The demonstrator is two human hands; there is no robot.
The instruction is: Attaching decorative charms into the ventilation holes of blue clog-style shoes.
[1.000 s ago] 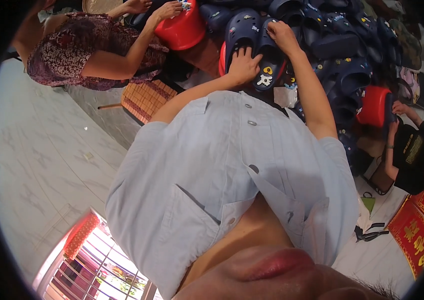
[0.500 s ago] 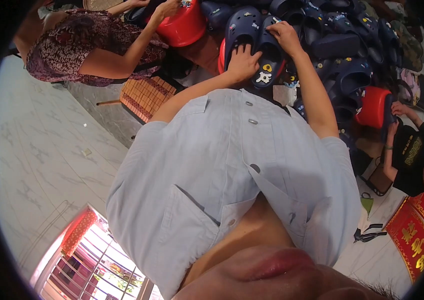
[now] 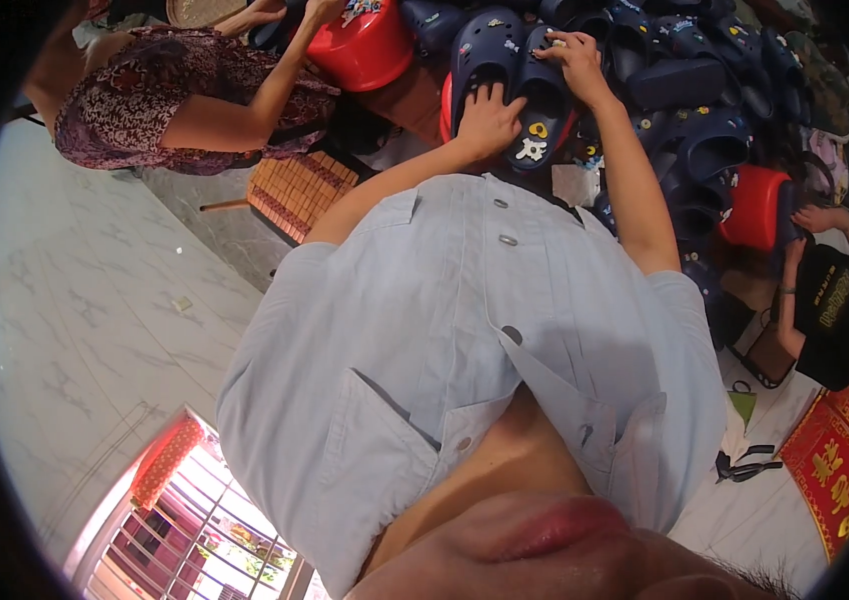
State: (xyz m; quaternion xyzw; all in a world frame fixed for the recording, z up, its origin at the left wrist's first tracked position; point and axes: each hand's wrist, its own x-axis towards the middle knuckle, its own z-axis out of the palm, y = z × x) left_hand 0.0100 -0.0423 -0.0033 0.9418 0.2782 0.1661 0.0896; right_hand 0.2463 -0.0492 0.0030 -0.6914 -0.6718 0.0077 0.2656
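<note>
A pair of navy clogs lies in front of me on something red that shows at the sides. The left clog [image 3: 475, 50] has small charms on its holed upper; the right clog [image 3: 545, 90] has a yellow and a white charm near its heel. My left hand [image 3: 490, 122] has its fingertips in the left clog's opening and its thumb toward the right clog, gripping their inner sides. Over the right clog's toe, my right hand [image 3: 577, 68] has bent fingers drawn together in a pinch. Anything between those fingertips is too small to make out.
Many more navy clogs [image 3: 705, 150] are heaped to the right. Red plastic stools or tubs [image 3: 365, 50] stand at the left and right [image 3: 753, 205]. One person [image 3: 165, 100] works at the left, another [image 3: 830, 300] at the right. A slatted seat [image 3: 300, 190] is near my left elbow.
My right hand has lifted slightly off the right clog's toe and its fingers have shifted. My left hand stays at the clogs. At the left, the other person's hand has moved up a little.
</note>
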